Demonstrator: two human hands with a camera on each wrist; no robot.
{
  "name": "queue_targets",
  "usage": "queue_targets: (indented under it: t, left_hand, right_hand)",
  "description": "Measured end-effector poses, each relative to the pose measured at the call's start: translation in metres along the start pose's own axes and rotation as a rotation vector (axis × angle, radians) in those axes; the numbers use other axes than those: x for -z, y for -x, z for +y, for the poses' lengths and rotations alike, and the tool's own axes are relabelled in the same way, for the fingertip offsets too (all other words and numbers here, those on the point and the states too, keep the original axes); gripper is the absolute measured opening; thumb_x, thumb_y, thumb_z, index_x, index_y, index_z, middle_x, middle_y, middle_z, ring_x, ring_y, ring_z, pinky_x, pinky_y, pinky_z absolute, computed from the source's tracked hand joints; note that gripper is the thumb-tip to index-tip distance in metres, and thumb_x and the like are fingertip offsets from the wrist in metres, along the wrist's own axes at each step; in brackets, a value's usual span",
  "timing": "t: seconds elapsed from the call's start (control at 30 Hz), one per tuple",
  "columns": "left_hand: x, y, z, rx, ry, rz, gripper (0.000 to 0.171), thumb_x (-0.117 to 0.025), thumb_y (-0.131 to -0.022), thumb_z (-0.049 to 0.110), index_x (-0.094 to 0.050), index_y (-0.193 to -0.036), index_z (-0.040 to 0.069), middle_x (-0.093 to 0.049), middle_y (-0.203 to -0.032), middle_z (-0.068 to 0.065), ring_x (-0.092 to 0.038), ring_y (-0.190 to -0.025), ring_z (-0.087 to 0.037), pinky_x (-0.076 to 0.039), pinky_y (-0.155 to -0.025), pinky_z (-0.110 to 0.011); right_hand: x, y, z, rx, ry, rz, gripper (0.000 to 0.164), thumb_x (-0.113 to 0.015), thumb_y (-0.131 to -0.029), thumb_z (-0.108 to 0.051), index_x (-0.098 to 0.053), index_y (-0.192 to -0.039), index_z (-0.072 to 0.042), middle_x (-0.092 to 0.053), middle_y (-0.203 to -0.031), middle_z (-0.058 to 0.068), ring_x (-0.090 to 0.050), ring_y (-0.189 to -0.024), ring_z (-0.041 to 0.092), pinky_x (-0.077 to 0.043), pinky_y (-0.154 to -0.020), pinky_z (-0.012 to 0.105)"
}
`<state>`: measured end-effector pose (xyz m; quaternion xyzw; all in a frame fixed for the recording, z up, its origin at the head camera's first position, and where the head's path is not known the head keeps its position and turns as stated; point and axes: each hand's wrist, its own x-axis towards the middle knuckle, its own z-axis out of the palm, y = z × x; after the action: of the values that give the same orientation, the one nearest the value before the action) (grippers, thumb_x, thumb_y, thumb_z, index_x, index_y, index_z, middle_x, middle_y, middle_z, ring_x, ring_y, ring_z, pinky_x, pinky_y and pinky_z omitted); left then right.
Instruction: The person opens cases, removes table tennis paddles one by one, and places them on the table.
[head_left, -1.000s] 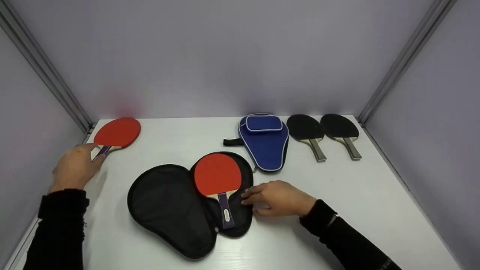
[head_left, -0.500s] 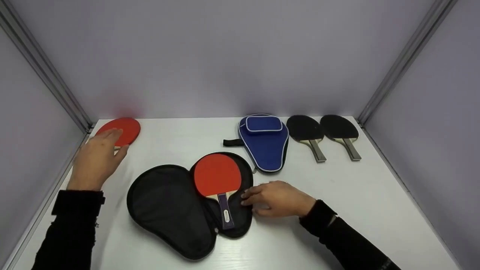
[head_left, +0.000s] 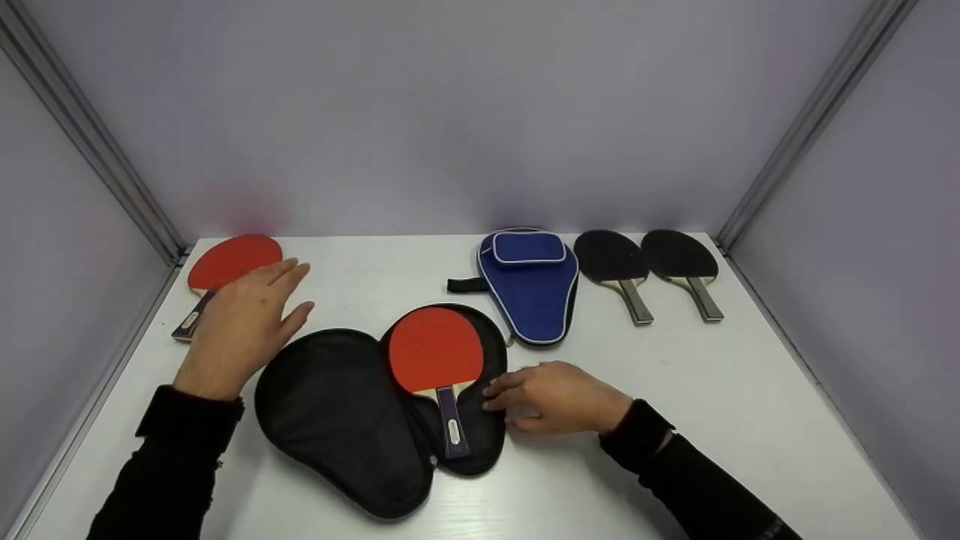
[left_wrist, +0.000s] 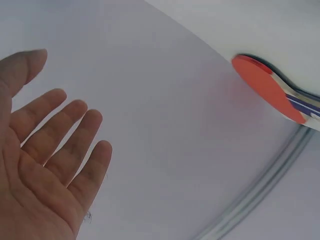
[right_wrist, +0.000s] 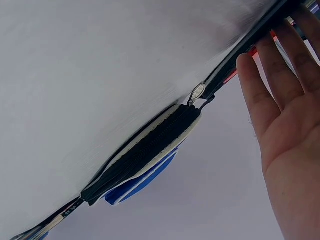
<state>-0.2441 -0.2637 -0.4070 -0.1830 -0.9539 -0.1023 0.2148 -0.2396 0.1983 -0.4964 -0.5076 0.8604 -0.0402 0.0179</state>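
An opened black paddle case (head_left: 341, 420) lies on the table, its two halves spread side by side. On the right half rests a red table tennis paddle (head_left: 436, 352) with a purple handle pointing toward me. My right hand (head_left: 559, 397) touches that half's right edge with its fingertips; in the right wrist view the hand's fingers (right_wrist: 280, 75) look fairly straight along the zipper edge. Over the table at the left, my left hand (head_left: 244, 322) holds nothing, fingers spread in the left wrist view. Behind it lies a second red paddle (head_left: 232, 261), overlapped by the hand.
A blue zippered paddle case (head_left: 531, 300) with white piping lies behind the black case, its black strap (head_left: 466, 285) to the left. Two black paddles (head_left: 611, 255) lie right of it. Walls enclose the white table (head_left: 735, 420) at the back and both sides.
My left hand has let go of the far-left red paddle's handle and moved right, toward the black case. The paddle stays in place. My right hand has not moved.
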Motion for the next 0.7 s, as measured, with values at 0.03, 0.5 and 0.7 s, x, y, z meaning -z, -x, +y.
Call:
queue_targets:
  t: [0.03, 0.5, 0.7]
  left_hand:
    - [0.0, 0.0, 0.005, -0.018, -0.004, -0.017, 0.056, -0.085, -0.106, 0.016, -0.07, -0.157, -0.003, -0.074, -0.157, -0.031, -0.074, -0.143, -0.053, -0.064, -0.116, -0.07]
    - [-0.018, 0.003, 0.077, -0.36, -0.069, -0.119, 0.058, -0.096, -0.1, 0.022, -0.077, -0.154, 0.012, -0.082, -0.15, -0.009, -0.08, -0.139, -0.032, -0.066, -0.118, -0.054]
    - [-0.022, 0.004, 0.104, -0.583, -0.157, -0.118, 0.051, -0.099, -0.096, 0.023, -0.083, -0.145, 0.018, -0.086, -0.142, 0.0, -0.081, -0.135, -0.021, -0.066, -0.118, -0.044]
  right_hand:
    - [0.0, 0.0, 0.0, 0.0, -0.002, 0.0, 0.04, -0.078, -0.106, -0.024, -0.086, -0.145, -0.027, -0.081, -0.154, -0.007, -0.079, -0.142, 0.014, -0.071, -0.106, 0.04]
    - [-0.003, 0.0, 0.001, -0.001, -0.018, 0.003, 0.04, -0.077, -0.106, -0.024, -0.086, -0.145, -0.027, -0.081, -0.153, -0.007, -0.079, -0.142, 0.013, -0.071, -0.106, 0.041]
    - [-0.003, -0.001, 0.002, 0.003, -0.022, -0.002, 0.04, -0.077, -0.105, -0.023, -0.086, -0.144, -0.025, -0.081, -0.153, -0.006, -0.079, -0.141, 0.013, -0.072, -0.105, 0.04]
